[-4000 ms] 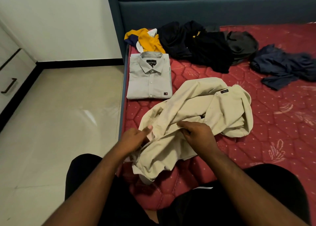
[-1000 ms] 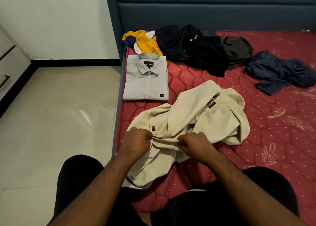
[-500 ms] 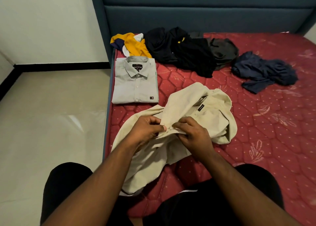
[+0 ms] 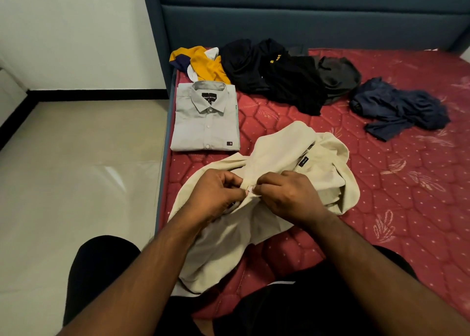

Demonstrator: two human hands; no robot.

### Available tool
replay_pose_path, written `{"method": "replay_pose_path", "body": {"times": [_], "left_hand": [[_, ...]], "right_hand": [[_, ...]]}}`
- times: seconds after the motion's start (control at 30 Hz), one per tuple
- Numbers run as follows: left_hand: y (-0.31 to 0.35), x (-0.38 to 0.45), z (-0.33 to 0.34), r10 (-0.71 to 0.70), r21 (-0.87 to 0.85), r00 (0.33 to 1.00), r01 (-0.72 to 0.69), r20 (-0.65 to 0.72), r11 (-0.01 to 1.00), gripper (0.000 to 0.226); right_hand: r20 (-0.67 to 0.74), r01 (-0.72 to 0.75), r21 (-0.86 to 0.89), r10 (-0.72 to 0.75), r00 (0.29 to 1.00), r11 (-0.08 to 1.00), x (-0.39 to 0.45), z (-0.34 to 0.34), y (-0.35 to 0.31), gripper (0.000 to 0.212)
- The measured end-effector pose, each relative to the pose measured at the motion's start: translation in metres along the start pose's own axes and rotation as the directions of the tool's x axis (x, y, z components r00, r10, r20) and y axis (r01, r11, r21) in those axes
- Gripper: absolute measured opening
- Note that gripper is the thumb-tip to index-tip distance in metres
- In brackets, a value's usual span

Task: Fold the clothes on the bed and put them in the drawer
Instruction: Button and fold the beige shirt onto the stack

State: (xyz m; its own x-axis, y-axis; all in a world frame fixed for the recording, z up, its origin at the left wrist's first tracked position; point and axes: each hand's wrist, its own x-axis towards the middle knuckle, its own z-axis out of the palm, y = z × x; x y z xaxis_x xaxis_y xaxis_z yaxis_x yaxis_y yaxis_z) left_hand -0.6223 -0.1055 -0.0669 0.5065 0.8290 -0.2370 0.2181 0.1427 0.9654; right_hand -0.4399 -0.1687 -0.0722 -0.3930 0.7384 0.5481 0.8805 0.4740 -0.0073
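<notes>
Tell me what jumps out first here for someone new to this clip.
Both hands, left hand and right hand, pinch one spot of a crumpled beige shirt at the near edge of the red mattress. Behind it to the left lies a neatly folded grey shirt; unfolded dark clothes sit along the headboard.

Garments on bed (image 4: pixel 381 196): six visible.
- Folded shirt, grey (image 4: pixel 206 122): 1
- Unfolded shirt, cream (image 4: pixel 284 155): 1
- Crumpled garment, yellow, navy and white (image 4: pixel 203 65): 1
- Crumpled garment, black (image 4: pixel 274 74): 1; may be more than one, cannot tell
- Crumpled garment, dark grey (image 4: pixel 338 75): 1
- Crumpled garment, navy (image 4: pixel 396 107): 1
</notes>
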Motion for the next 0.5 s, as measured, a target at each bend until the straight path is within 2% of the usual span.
{"method": "replay_pose_path", "body": {"times": [0.13, 0.27, 0.4, 0.5], "left_hand": [[0.003, -0.006, -0.005, 0.051, 0.065, 0.996, -0.056, 0.075, 0.996, 0.02], [0.004, -0.006, -0.011, 0.076, 0.106, 0.994, -0.083, 0.075, 0.991, 0.014], [0.002, -0.007, -0.006, 0.212, 0.297, 0.976, -0.219, 0.057, 0.929, 0.009], [-0.002, -0.007, -0.001, 0.359, 0.449, 0.933, -0.335, 0.033, 0.829, 0.012]], "right_hand": [[0.016, 0.051, -0.036, -0.051, 0.999, 0.998, 0.004, 0.0, -0.005, 0.006], [0.052, 0.041, -0.033, -0.039, 0.998, 0.999, 0.001, 0.004, -0.007, 0.008], [0.089, -0.086, 0.079, 0.079, 0.993, 0.993, 0.001, 0.006, -0.006, 0.012], [0.091, -0.203, 0.166, 0.19, 0.977, 0.965, 0.004, 0.004, -0.007, 0.015]]}}
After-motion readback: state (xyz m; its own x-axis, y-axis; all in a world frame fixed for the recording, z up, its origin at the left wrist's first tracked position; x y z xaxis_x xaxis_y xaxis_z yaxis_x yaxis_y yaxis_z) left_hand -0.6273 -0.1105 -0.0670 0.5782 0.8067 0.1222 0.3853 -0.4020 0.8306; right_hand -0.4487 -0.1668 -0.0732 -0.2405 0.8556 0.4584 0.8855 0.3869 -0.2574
